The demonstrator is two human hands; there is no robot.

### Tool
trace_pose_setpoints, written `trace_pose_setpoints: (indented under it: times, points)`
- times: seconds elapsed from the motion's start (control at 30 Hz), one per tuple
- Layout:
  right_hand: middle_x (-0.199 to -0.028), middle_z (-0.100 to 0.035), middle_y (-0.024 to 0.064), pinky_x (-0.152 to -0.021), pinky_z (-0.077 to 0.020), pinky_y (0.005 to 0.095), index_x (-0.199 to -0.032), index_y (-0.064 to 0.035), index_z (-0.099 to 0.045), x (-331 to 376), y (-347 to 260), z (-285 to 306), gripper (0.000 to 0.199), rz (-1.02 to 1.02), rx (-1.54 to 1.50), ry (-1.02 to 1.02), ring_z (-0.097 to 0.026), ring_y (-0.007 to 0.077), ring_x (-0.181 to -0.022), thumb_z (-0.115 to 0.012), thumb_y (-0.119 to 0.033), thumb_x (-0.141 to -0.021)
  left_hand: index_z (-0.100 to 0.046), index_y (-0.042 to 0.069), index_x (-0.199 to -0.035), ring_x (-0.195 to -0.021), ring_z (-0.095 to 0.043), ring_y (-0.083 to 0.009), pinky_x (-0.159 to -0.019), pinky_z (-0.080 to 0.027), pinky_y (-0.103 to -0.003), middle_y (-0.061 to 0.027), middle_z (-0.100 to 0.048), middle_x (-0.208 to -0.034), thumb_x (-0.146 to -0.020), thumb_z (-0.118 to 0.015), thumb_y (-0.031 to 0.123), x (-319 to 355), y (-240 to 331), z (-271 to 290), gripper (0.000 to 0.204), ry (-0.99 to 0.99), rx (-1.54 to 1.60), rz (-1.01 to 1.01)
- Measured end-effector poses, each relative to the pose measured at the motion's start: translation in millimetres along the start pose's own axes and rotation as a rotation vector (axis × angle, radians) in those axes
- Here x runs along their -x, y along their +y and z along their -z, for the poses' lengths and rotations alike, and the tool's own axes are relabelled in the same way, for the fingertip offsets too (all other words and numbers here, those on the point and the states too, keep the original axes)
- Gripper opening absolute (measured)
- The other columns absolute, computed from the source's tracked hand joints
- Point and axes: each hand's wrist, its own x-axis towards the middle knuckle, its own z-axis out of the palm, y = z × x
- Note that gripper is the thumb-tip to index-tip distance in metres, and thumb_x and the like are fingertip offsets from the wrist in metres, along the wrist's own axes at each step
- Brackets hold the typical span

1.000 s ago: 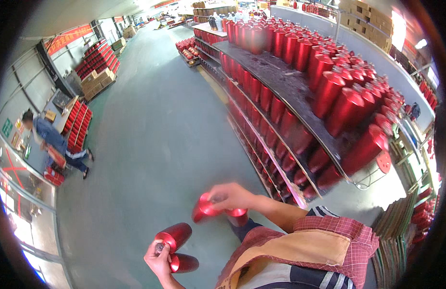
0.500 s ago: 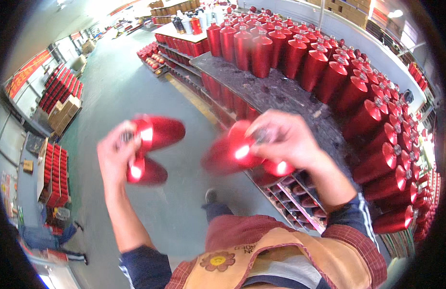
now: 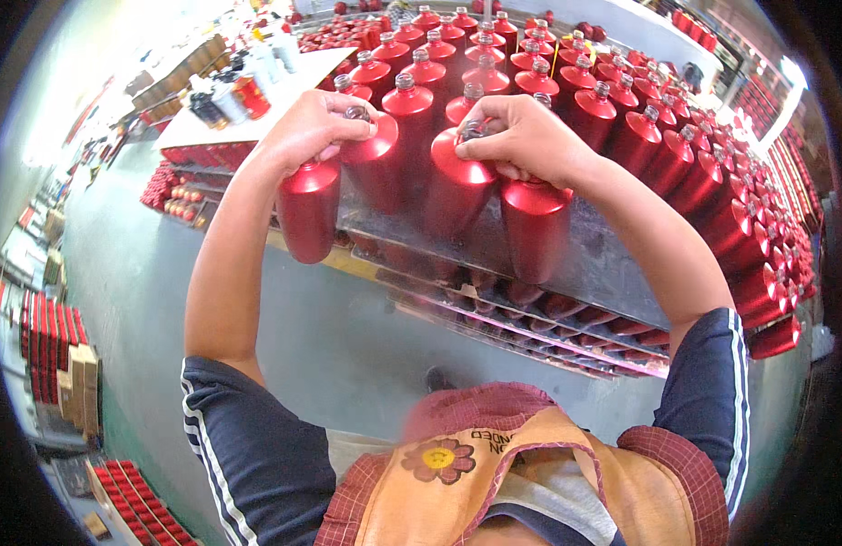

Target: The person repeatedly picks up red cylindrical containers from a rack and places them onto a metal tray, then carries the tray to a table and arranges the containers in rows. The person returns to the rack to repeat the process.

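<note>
Both hands, left (image 3: 307, 127) and right (image 3: 521, 136), grip two red bottles (image 3: 307, 209) each by the necks above a crowded metal surface (image 3: 603, 255) (none set down yet, it seems).

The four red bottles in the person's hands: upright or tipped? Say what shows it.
Upright. Left hand and right hand each grip two red bottles by the necks, bodies hanging straight down.
</note>
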Motion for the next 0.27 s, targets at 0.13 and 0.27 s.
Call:
trace_pose_setpoints:
  times: [0.13, 0.27]
  points:
    - [-0.06, -0.057, -0.0008, -0.04, -0.034, 0.0213, -0.09, -0.0032, -0.062, -35.7, 15.7, -12.0, 0.018, -0.051, 0.004, 0.011, -0.048, 0.0044, -0.044, -0.075, -0.014, -0.086, -0.073, 0.004, -0.102, -0.047, -0.043, -0.0029, -0.045, -0.031, -0.02, 0.0022, -0.06, -0.066, -0.083, -0.073, 0.015, -36.2, -27.6, 11.3, 0.022, -0.156, -0.007, 0.03]
    - [-0.063, -0.061, 0.0044, -0.044, -0.0411, 0.0254, -0.098, 0.0023, -0.066, -51.3, 20.6, -12.9, 0.03, -0.084, 0.042, -0.017, -0.055, 0.0096, -0.048, -0.076, -0.022, -0.085, -0.074, 0.009, -0.101, -0.05, -0.046, -0.0029, -0.045, -0.032, -0.02, 0.0031, -0.06, -0.066, -0.082, -0.076, 0.018, -52.0, -43.3, 17.2, 0.021, -0.249, -0.049, 0.038]
